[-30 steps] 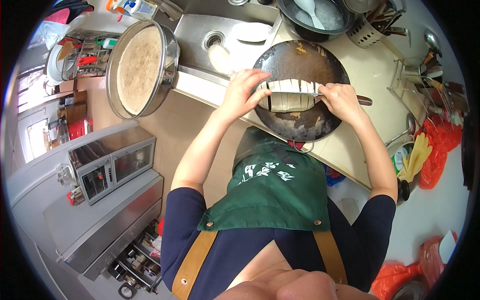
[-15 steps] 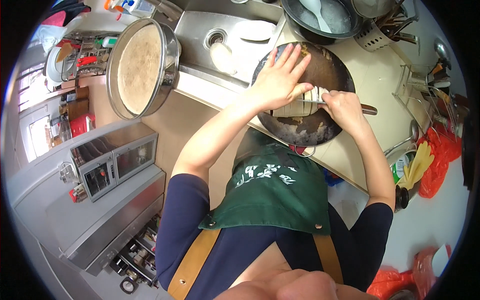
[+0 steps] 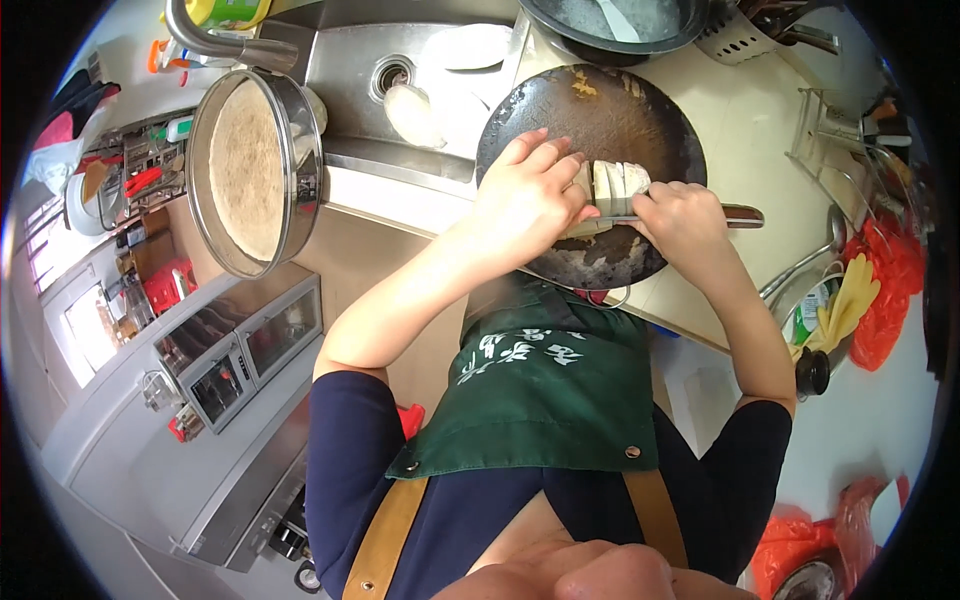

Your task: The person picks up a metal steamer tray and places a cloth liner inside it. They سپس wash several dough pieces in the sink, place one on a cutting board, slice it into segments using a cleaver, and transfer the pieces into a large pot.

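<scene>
Left hand (image 3: 527,195) lies palm-down, fingers curled, on a pale, soft block of white food (image 3: 608,190) that sits near the middle of a round, dark, worn chopping board (image 3: 560,110). The far end of the block shows several cut slices standing side by side. Right hand (image 3: 682,215) is closed round the handle of a knife w/ a steel blade (image 3: 735,213). The blade runs across the board just beside the block, its tip end sticking out past the hand to the right, over the board's rim. Exactly where the edge meets the food – can't tell, the hands cover it.

The board rests on a cream countertop (image 3: 740,130). Beyond it, at the top edge, stands a dark round basin of cloudy water (image 3: 610,20). Left of the board is a stainless sink (image 3: 400,70) w/ white plates in it, and further left a big round metal-rimmed sieve (image 3: 255,170) stands tilted against the counter edge.

To the right, near the counter's end – a yellow rubber glove (image 3: 845,305) draped over a container, red plastic bags (image 3: 890,280) beside it, and a small dark bottle (image 3: 812,370) lower down. The person wears a green apron (image 3: 540,400) w/ tan straps over a navy top. Lower left, a steel cabinet w/ glass doors (image 3: 240,350).
</scene>
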`<state>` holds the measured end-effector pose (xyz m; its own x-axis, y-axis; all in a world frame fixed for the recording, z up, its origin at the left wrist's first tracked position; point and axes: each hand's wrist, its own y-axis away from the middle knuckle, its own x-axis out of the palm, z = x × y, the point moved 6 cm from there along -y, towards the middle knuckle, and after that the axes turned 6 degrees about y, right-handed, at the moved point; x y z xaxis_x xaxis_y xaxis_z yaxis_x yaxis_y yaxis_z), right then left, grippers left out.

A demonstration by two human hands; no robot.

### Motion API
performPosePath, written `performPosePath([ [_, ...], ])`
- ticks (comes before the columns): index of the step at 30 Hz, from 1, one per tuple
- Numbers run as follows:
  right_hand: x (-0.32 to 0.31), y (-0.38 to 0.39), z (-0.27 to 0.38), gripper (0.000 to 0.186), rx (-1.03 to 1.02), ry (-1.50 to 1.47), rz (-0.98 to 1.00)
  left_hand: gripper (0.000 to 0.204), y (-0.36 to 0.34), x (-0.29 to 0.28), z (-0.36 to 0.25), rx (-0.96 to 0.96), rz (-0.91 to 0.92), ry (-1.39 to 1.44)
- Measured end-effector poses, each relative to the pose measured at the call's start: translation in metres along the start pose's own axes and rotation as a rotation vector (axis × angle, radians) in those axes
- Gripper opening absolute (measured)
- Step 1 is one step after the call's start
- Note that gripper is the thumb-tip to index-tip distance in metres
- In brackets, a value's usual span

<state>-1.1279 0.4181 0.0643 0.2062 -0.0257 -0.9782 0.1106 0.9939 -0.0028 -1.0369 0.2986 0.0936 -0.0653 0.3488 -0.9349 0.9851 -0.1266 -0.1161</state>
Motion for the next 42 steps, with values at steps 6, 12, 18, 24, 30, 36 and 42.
performPosePath([
  [6, -0.002, 0.003, 0.001, 0.017, 0.031, -0.037, 0.003, 0.053, 0.017, 0.017, 0.002, -0.185, 0.019, 0.067],
  [12, 0.01, 0.005, -0.005, 0.015, 0.014, -0.046, 0.003, 0.049, 0.016, 0.034, 0.0, -0.148, 0.086, 0.075],
  [18, 0.002, -0.005, -0.007, 0.01, -0.006, 0.006, 0.017, 0.037, 0.013, 0.026, 0.0, -0.115, 0.104, 0.047],
  [24, 0.029, -0.003, -0.01, 0.015, -0.03, 0.027, -0.048, 0.036, 0.01, 0.039, -0.003, -0.183, 0.113, 0.02],
  [30, 0.022, -0.008, -0.008, 0.005, -0.038, -0.016, -0.076, 0.03, 0.013, 0.039, 0.004, -0.135, 0.151, 0.019],
  [36, 0.034, -0.002, -0.007, 0.004, -0.058, 0.051, -0.071, 0.029, 0.011, 0.046, -0.009, -0.141, 0.074, 0.033],
  [42, 0.016, -0.008, 0.0, 0.004, -0.07, 0.041, -0.083, 0.03, 0.015, 0.033, -0.007, -0.042, -0.003, -0.018],
])
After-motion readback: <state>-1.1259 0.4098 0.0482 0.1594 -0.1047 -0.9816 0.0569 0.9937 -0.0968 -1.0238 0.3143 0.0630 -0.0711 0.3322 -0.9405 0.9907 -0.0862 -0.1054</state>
